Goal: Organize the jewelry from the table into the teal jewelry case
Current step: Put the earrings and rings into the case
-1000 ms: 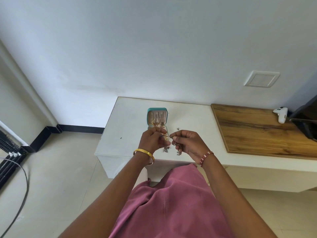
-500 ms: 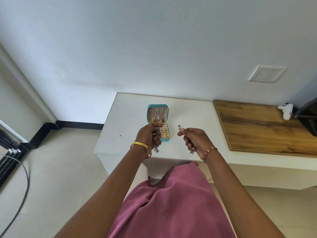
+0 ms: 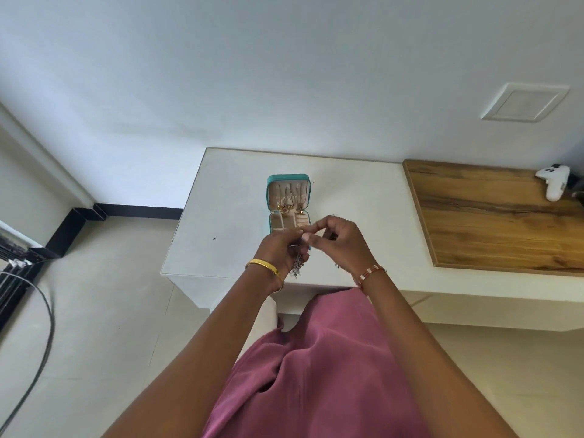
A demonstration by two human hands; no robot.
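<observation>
The small teal zip-up jewelry case (image 3: 288, 197) is sitting open on the white table (image 3: 227, 203), gold pieces already hanging in its lid. Left hand (image 3: 281, 251) is pinching a dangly silver tassel earring (image 3: 297, 267), right hand (image 3: 343, 243) is fiddling at its top, so probably nearly done, this one's still to go in

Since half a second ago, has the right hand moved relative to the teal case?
Yes. The right hand has moved left toward the teal jewelry case and now meets the left hand in front of the case's near edge.
</observation>
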